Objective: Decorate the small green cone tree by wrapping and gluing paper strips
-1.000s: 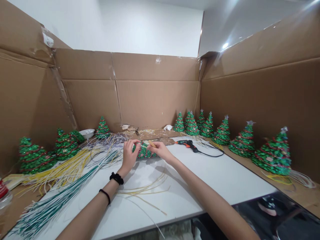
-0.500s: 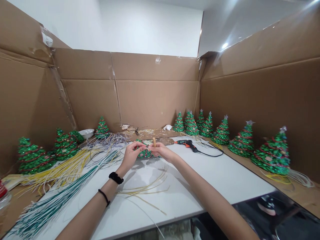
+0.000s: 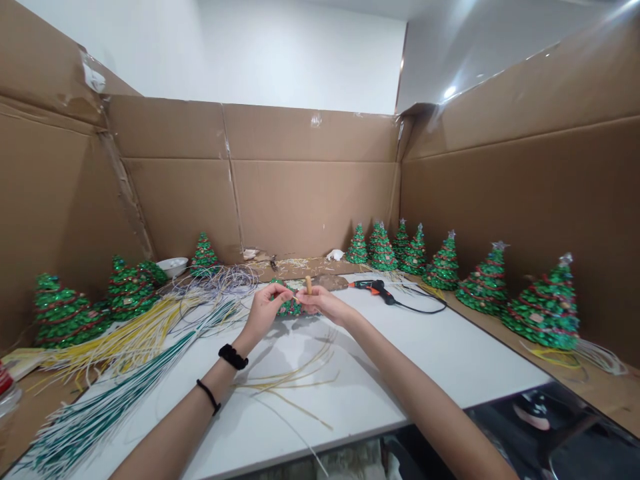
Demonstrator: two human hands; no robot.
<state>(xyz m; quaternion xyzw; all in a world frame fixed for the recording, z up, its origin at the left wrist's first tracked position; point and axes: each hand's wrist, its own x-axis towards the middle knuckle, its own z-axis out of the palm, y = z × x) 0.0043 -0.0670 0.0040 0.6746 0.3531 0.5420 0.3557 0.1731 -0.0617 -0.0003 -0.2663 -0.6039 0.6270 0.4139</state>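
My left hand (image 3: 264, 309) and my right hand (image 3: 324, 303) meet over the middle of the white board (image 3: 425, 353), their fingers pinched close together. A small wooden stick (image 3: 309, 285) stands up from my right hand's fingers. Whatever my left fingertips pinch is too small to make out. Just behind and below the fingers lies a green decorated tree (image 3: 290, 307), partly hidden by both hands. Loose yellow strands (image 3: 280, 383) spread on the board nearer to me, below the hands.
Bundles of yellow strands (image 3: 135, 333) and green strands (image 3: 125, 387) cover the left side. A glue gun (image 3: 379, 290) with a cable lies right of my hands. Finished trees (image 3: 545, 303) line the right edge; more stand left. Cardboard walls (image 3: 315, 200) enclose the table.
The fingertips of both hands have shifted slightly and come closer together. The arms and the things around them look the same.
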